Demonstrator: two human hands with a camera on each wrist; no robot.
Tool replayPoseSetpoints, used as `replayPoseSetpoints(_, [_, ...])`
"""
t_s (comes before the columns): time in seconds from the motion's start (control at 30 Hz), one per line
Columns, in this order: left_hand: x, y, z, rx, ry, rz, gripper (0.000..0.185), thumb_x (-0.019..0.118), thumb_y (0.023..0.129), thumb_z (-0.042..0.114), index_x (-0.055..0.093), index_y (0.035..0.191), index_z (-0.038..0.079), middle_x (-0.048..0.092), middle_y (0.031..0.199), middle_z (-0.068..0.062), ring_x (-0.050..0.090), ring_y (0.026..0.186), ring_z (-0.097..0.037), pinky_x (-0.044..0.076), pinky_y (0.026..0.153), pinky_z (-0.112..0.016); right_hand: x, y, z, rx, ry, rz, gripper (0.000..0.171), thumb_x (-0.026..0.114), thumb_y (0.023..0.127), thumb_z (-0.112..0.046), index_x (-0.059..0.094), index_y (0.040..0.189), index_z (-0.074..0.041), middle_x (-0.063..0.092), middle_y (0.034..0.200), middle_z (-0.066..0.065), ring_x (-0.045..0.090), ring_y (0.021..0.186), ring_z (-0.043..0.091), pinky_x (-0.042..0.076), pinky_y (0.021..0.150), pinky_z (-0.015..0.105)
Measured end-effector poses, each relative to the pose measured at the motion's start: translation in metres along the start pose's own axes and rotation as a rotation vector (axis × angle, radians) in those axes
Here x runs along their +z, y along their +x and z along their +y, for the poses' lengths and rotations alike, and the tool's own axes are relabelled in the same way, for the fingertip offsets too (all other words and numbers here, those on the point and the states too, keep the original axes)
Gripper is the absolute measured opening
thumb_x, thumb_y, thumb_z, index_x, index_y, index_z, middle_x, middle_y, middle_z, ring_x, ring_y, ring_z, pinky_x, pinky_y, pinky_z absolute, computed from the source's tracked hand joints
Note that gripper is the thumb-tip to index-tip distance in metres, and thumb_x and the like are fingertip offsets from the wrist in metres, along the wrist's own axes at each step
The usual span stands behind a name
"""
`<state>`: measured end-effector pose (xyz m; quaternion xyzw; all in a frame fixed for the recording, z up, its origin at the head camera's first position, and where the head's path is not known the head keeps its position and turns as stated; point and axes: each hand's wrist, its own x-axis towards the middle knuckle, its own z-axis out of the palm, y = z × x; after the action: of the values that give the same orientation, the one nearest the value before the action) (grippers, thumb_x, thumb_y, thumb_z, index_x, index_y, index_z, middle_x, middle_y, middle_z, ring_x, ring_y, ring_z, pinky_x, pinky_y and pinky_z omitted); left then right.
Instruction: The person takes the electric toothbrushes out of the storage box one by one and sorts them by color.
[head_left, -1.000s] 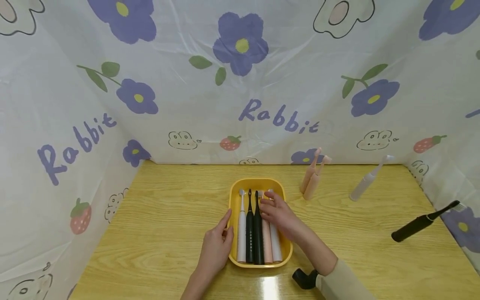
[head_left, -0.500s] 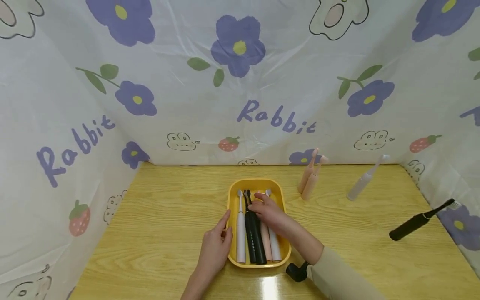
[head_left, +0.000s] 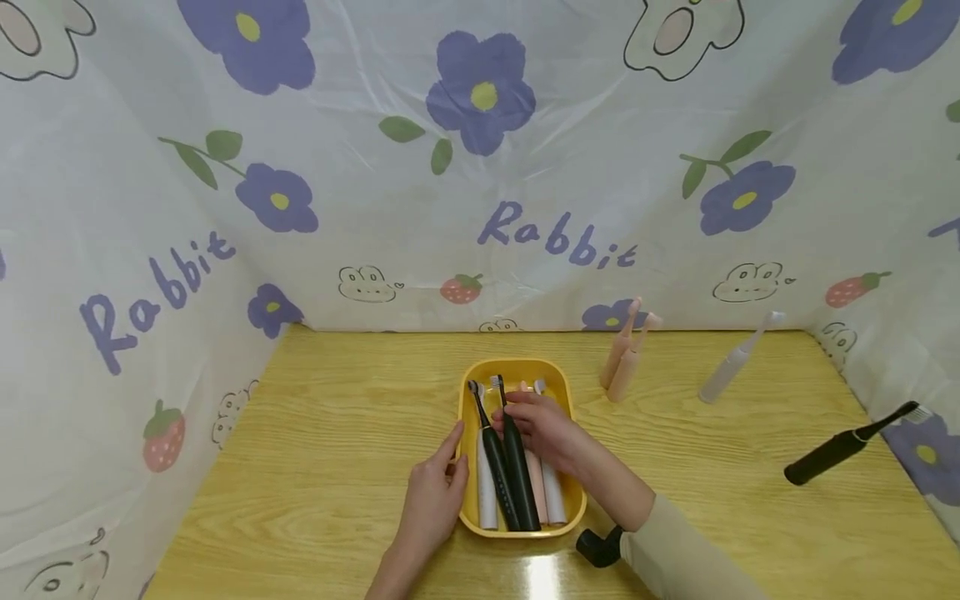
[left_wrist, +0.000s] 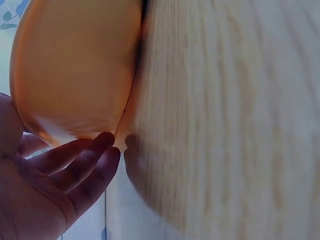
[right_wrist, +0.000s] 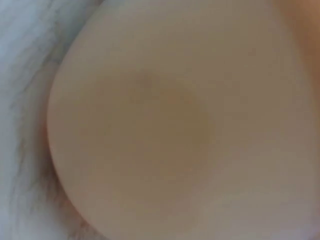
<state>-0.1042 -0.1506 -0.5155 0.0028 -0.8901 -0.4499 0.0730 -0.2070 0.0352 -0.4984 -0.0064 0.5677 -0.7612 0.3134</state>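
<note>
Toothbrushes (head_left: 520, 475) in tray (head_left: 517, 367): head view only.

"Rabbit" (head_left: 557, 235) | back sheet (head_left: 360, 200) || second "Rabbit" (head_left: 162, 287) | left sheet (head_left: 97, 217) || cut-off lettering (head_left: 947, 227), unreadable | right sheet (head_left: 911, 325)

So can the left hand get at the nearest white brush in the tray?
Probably: the left hand is beside the tray, near the white brush, whose lower end shows, though a black brush crosses its upper part.

Smooth, glossy plastic tray (head_left: 517, 367), matt black plastic toothbrushes (head_left: 517, 462), shiny wood-grain tabletop (head_left: 322, 467), creased, faintly glossy backdrop (head_left: 570, 158).
</note>
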Motion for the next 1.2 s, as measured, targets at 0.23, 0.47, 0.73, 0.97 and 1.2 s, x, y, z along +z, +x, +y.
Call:
replayPoseSetpoints(0.23, [0.002, 0.001, -0.002, 0.017, -0.002, 0.010, 0.048, 0.060, 0.101, 0.003, 0.055, 0.148, 0.004, 0.073, 0.090, -0.014, 0.057, 0.063, -0.006, 0.047, 0.050, -0.024, -0.003, -0.018, -0.003, 0.047, 0.040, -0.081, 0.047, 0.045, 0.107, -0.009, 0.033, 0.148, 0.012, 0.067, 0.109, 0.010, 0.069, 0.095, 0.019, 0.057, 0.087, 0.040])
replayPoseSetpoints(0.47, [0.002, 0.000, -0.001, 0.017, -0.004, 0.007, 0.047, 0.060, 0.101, 0.003, 0.054, 0.148, 0.003, 0.074, 0.093, -0.015, 0.062, 0.068, -0.008, 0.049, 0.052, -0.024, -0.004, -0.040, -0.003, 0.015, -0.042, -0.147, 0.050, 0.048, 0.106, -0.008, 0.033, 0.149, 0.012, 0.066, 0.116, 0.013, 0.068, 0.105, 0.024, 0.055, 0.094, 0.043])
replayPoseSetpoints(0.73, [0.001, 0.000, 0.000, 0.017, -0.008, 0.004, 0.048, 0.060, 0.101, 0.003, 0.054, 0.148, 0.002, 0.074, 0.095, -0.017, 0.062, 0.067, -0.008, 0.049, 0.052, -0.024, -0.004, -0.052, 0.000, -0.001, -0.124, -0.202, 0.051, 0.050, 0.106, -0.007, 0.031, 0.149, 0.011, 0.062, 0.124, 0.020, 0.065, 0.114, 0.032, 0.055, 0.092, 0.046])
replayPoseSetpoints(0.97, [0.001, 0.000, 0.000, 0.019, -0.021, 0.011, 0.048, 0.060, 0.101, 0.003, 0.054, 0.149, 0.003, 0.074, 0.098, -0.017, 0.062, 0.068, -0.008, 0.049, 0.051, -0.023, 0.001, -0.059, 0.004, -0.042, -0.273, -0.211, 0.051, 0.054, 0.104, -0.007, 0.036, 0.147, 0.012, 0.061, 0.124, 0.028, 0.064, 0.113, 0.035, 0.057, 0.087, 0.045])
replayPoseSetpoints(1.2, [0.002, 0.000, -0.001, 0.028, -0.010, 0.013, 0.048, 0.060, 0.101, 0.003, 0.054, 0.148, 0.003, 0.074, 0.097, -0.016, 0.062, 0.068, -0.008, 0.049, 0.052, -0.024, 0.004, -0.066, 0.003, -0.119, -0.409, -0.212, 0.041, 0.055, 0.104, -0.005, 0.044, 0.139, 0.013, 0.064, 0.118, 0.025, 0.064, 0.111, 0.035, 0.056, 0.090, 0.043])
